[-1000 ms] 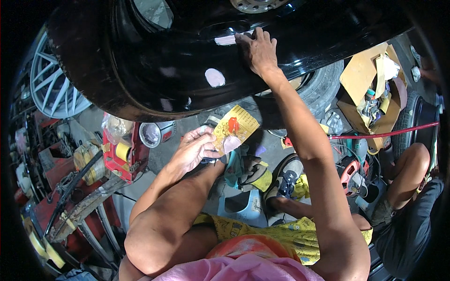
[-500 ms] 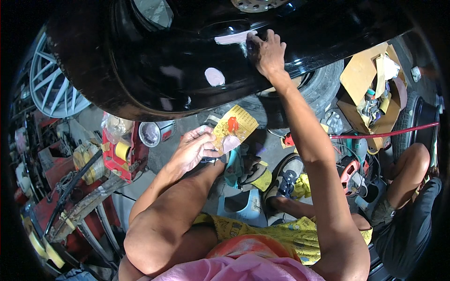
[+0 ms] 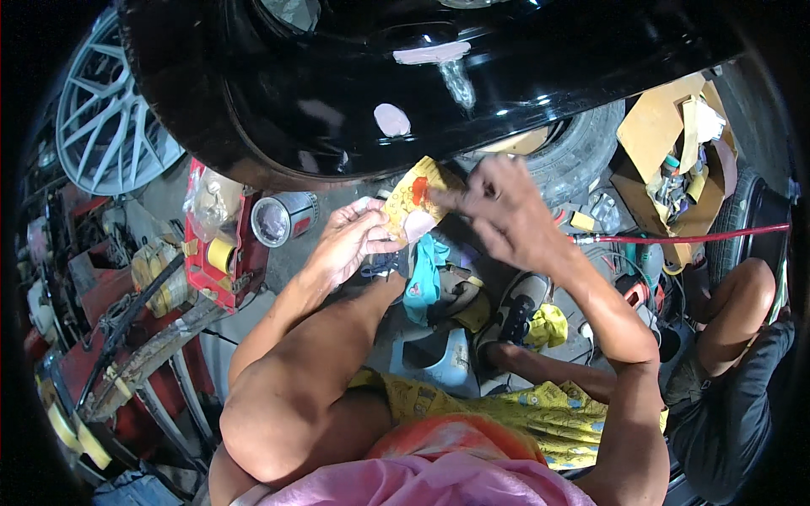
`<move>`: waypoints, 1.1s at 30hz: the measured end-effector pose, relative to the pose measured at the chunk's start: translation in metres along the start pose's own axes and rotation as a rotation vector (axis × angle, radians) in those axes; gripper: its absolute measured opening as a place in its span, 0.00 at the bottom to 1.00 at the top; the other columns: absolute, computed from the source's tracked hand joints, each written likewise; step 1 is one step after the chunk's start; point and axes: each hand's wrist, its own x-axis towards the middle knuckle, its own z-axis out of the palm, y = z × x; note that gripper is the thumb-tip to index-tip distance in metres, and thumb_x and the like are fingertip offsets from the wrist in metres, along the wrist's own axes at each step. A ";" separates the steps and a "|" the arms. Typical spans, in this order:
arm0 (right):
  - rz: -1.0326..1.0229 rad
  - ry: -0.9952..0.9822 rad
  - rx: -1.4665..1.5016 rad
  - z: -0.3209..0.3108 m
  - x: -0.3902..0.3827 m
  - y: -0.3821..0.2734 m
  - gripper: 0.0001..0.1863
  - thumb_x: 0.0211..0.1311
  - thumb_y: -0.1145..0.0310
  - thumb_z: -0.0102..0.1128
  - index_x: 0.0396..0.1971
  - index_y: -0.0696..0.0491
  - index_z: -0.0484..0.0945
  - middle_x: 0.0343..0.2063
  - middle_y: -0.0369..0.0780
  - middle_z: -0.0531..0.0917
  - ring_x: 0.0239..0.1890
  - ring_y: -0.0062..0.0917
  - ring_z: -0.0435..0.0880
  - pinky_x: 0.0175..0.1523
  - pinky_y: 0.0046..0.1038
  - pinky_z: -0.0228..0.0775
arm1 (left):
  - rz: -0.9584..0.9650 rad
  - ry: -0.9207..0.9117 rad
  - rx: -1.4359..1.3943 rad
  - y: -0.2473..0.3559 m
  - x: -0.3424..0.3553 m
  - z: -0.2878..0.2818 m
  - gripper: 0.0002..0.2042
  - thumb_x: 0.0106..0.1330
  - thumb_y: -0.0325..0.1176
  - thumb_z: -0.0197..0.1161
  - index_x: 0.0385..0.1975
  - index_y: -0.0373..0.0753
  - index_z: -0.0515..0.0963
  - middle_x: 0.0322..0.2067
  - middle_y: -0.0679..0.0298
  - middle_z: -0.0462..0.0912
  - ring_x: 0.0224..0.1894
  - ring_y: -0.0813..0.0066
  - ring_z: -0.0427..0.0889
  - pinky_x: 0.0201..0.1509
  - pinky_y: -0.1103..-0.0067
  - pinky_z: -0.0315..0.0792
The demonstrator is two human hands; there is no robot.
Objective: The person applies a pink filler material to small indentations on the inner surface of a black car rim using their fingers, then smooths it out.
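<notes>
My left hand (image 3: 350, 240) pinches the edge of a yellow card (image 3: 413, 187), held above my knee. On the card lie a red-orange dab (image 3: 419, 192) and a larger pale pink dab (image 3: 418, 224) of paste. My right hand (image 3: 506, 211) is at the card's right side, one finger reaching toward the red-orange dab; motion smears its fingers, so I cannot make out anything in them. Beyond both hands is a glossy black car body panel (image 3: 523, 76) bearing a pale pink streak (image 3: 432, 53), a round pink patch (image 3: 391, 120) and a greyish smear (image 3: 458, 84).
An open can (image 3: 287, 219) stands beside a red toolbox (image 3: 198, 253) on the left. A silver wheel rim (image 3: 114, 118) is behind them. Below sits a small blue stool (image 3: 434, 358). To the right are a tyre (image 3: 582, 156), a cardboard box (image 3: 658, 126), a red hose (image 3: 683, 239) and another person's leg (image 3: 738, 312).
My right hand has left the black panel and come down to the card. A greyish smear now shows below the pink streak. My left hand still holds the card.
</notes>
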 end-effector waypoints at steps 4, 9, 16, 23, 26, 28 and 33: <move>0.007 -0.138 -0.071 0.016 -0.011 -0.022 0.25 0.53 0.69 0.63 0.55 0.44 0.80 0.33 0.37 0.65 0.40 0.30 0.66 0.44 0.34 0.56 | 0.066 -0.021 0.076 0.001 -0.003 0.010 0.05 0.70 0.23 0.56 0.42 0.33 0.75 0.41 0.55 0.83 0.40 0.64 0.88 0.42 0.68 0.87; 0.011 -0.099 -0.088 0.030 -0.009 -0.028 0.27 0.53 0.71 0.63 0.57 0.44 0.78 0.36 0.38 0.67 0.42 0.31 0.68 0.45 0.36 0.57 | 0.107 -0.021 0.133 -0.002 0.000 0.011 0.05 0.71 0.23 0.55 0.43 0.32 0.74 0.41 0.54 0.82 0.41 0.62 0.87 0.44 0.66 0.86; 0.119 -0.081 0.118 0.028 -0.011 -0.033 0.12 0.56 0.77 0.57 0.40 0.50 0.80 0.38 0.39 0.68 0.44 0.33 0.68 0.46 0.37 0.60 | 0.057 0.062 0.057 -0.012 0.000 0.001 0.05 0.70 0.22 0.53 0.42 0.32 0.75 0.41 0.55 0.82 0.42 0.62 0.87 0.45 0.64 0.86; 0.236 0.372 0.028 0.016 0.049 0.070 0.17 0.64 0.74 0.50 0.49 0.49 0.83 0.32 0.43 0.69 0.38 0.34 0.71 0.46 0.35 0.64 | 0.007 0.072 0.061 -0.015 -0.007 -0.009 0.04 0.70 0.23 0.55 0.42 0.33 0.75 0.41 0.56 0.83 0.43 0.61 0.87 0.47 0.65 0.85; 0.307 0.409 -0.158 0.039 0.076 0.126 0.20 0.61 0.70 0.54 0.54 0.44 0.81 0.37 0.42 0.70 0.42 0.35 0.71 0.46 0.38 0.63 | -0.012 -0.017 0.056 -0.010 -0.003 0.005 0.05 0.69 0.23 0.56 0.42 0.34 0.74 0.41 0.57 0.83 0.42 0.62 0.87 0.46 0.67 0.85; 0.391 0.369 -0.292 0.055 0.092 0.137 0.22 0.59 0.68 0.57 0.55 0.40 0.80 0.41 0.41 0.70 0.44 0.34 0.70 0.46 0.38 0.62 | -0.011 -0.009 0.050 -0.011 -0.002 0.005 0.04 0.69 0.23 0.57 0.41 0.34 0.74 0.41 0.57 0.83 0.42 0.62 0.87 0.45 0.67 0.86; 0.447 0.352 -0.356 0.072 0.117 0.141 0.23 0.59 0.67 0.59 0.56 0.38 0.79 0.43 0.40 0.70 0.46 0.34 0.70 0.47 0.39 0.62 | -0.014 0.021 0.046 -0.005 -0.008 0.004 0.03 0.69 0.23 0.57 0.39 0.35 0.74 0.40 0.57 0.82 0.42 0.63 0.87 0.43 0.67 0.87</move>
